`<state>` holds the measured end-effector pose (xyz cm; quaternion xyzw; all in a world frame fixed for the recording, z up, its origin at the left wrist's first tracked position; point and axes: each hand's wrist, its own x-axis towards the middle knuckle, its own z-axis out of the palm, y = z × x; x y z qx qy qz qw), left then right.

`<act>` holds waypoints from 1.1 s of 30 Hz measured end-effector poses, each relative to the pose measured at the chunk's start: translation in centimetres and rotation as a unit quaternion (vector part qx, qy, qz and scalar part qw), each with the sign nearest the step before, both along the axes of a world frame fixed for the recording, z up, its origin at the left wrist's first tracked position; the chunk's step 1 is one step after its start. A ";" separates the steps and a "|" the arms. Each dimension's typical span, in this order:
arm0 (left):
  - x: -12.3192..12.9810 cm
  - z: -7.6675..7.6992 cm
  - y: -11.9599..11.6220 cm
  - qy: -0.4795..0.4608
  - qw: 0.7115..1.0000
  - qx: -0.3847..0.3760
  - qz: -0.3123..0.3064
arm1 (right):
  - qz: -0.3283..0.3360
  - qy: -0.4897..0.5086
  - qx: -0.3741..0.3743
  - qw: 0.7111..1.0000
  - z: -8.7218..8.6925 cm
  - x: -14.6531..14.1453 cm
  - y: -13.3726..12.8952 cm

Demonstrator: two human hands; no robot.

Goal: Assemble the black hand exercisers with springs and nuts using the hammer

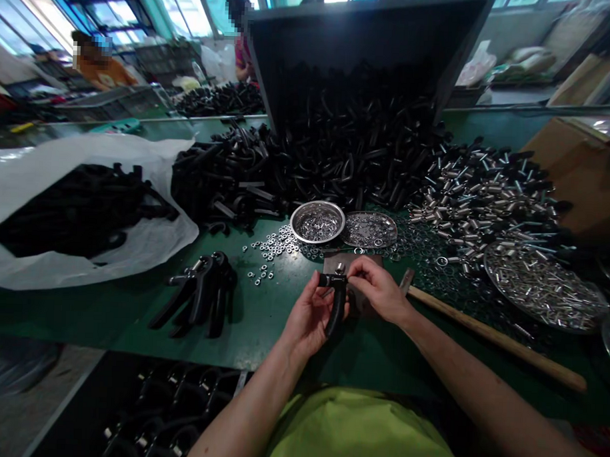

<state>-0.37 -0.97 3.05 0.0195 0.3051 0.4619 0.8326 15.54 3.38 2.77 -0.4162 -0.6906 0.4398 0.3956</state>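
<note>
My left hand (pixel 306 318) is wrapped round a black curved handle part (pixel 337 306), whose short arm points left and whose long arm bends down. A small silver piece sits on top of it. My right hand (pixel 377 289) pinches at the right end of that part; whatever is between its fingertips is too small to make out. Under the hands lies a flat metal plate (pixel 367 309). Just beyond are a round metal bowl (pixel 317 241) of small silver pieces and an oval tray (pixel 395 236) with rings.
A hammer (pixel 496 336) lies at the right, beside a tray of silver pins (pixel 547 290). Finished-looking black assemblies (pixel 202 295) are grouped at the left. Black parts spill from a large tilted bin (pixel 352 37). A white sack (pixel 179 247) and cardboard box (pixel 581 178) flank them. Two people sit beyond.
</note>
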 end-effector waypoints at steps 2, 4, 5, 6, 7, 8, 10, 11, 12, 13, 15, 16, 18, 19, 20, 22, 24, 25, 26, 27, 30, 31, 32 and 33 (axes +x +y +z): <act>0.0 0.0 0.0 0.000 1.000 0.006 -0.002 | -0.002 -0.006 0.005 1.000 0.0 0.0 -0.2; 0.1 -0.1 0.0 0.007 1.000 0.012 -0.008 | -0.004 -0.008 0.007 1.000 -0.1 -0.1 -0.3; 0.1 -0.2 0.0 0.014 1.000 0.015 -0.012 | -0.006 -0.011 0.012 1.000 -0.2 -0.1 -0.4; 0.0 -0.3 0.1 0.026 0.999 0.019 -0.015 | -0.008 -0.020 0.021 1.000 -0.3 0.0 -0.4; 0.0 -0.4 0.2 0.045 0.999 0.023 -0.017 | -0.010 -0.035 0.041 0.998 -0.5 0.2 -0.3; -0.1 -0.6 0.3 0.072 0.997 0.032 -0.021 | -0.011 -0.058 0.073 0.996 -0.7 0.4 -0.2; -0.5 -1.0 0.9 0.149 0.985 0.077 -0.034 | 0.002 -0.123 0.180 0.976 -1.2 1.0 0.4; -0.7 -1.2 1.2 0.197 0.973 0.114 -0.045 | 0.017 -0.167 0.245 0.955 -1.6 1.4 0.8; -0.8 -1.4 1.7 0.251 0.954 0.155 -0.059 | 0.039 -0.214 0.308 0.926 -2.1 1.8 1.2; -1.0 -1.6 2.1 0.308 0.927 0.198 -0.077 | 0.063 -0.262 0.363 0.892 -2.6 2.2 1.7; -1.1 -2.0 2.9 0.422 0.856 0.275 -0.113 | 0.107 -0.345 0.430 0.827 -3.6 2.9 2.6; -1.1 -2.2 3.1 0.479 0.811 0.312 -0.126 | 0.124 -0.374 0.445 0.804 -4.0 3.2 3.0; -0.8 -2.6 3.2 0.583 0.701 0.387 -0.141 | 0.146 -0.408 0.450 0.781 -4.4 3.4 3.5; -0.6 -2.8 3.0 0.627 0.638 0.422 -0.145 | 0.150 -0.417 0.446 0.778 -4.4 3.4 3.6; -0.4 -3.0 2.7 0.665 0.575 0.453 -0.148 | 0.151 -0.422 0.440 0.778 -4.2 3.4 3.6; 0.0 -3.2 1.9 0.714 0.470 0.493 -0.159 | 0.144 -0.431 0.419 0.786 -3.4 3.6 3.2; 0.2 -3.5 1.2 0.734 0.418 0.508 -0.166 | 0.114 -0.449 0.390 0.795 -2.4 4.4 2.2; 0.2 -3.5 0.9 0.741 0.410 0.506 -0.163 | 0.084 -0.466 0.369 0.800 -1.9 5.1 1.5; 0.3 -3.6 0.7 0.748 0.410 0.498 -0.157 | 0.047 -0.486 0.341 0.803 -1.5 6.0 0.7; 0.3 -3.7 0.6 0.755 0.413 0.486 -0.150 | 0.008 -0.505 0.307 0.806 -1.3 7.2 -0.2; 0.5 -3.7 0.7 0.780 0.415 0.448 -0.138 | -0.077 -0.551 0.191 0.809 -1.9 11.7 -3.2; 0.5 -3.7 0.8 0.786 0.410 0.440 -0.140 | -0.092 -0.565 0.161 0.804 -2.4 13.2 -4.1; 0.6 -3.6 0.9 0.791 0.406 0.436 -0.142 | -0.105 -0.575 0.139 0.799 -3.0 14.5 -4.9; 0.6 -3.5 1.0 0.793 0.402 0.434 -0.145 | -0.115 -0.582 0.121 0.795 -3.5 15.5 -5.4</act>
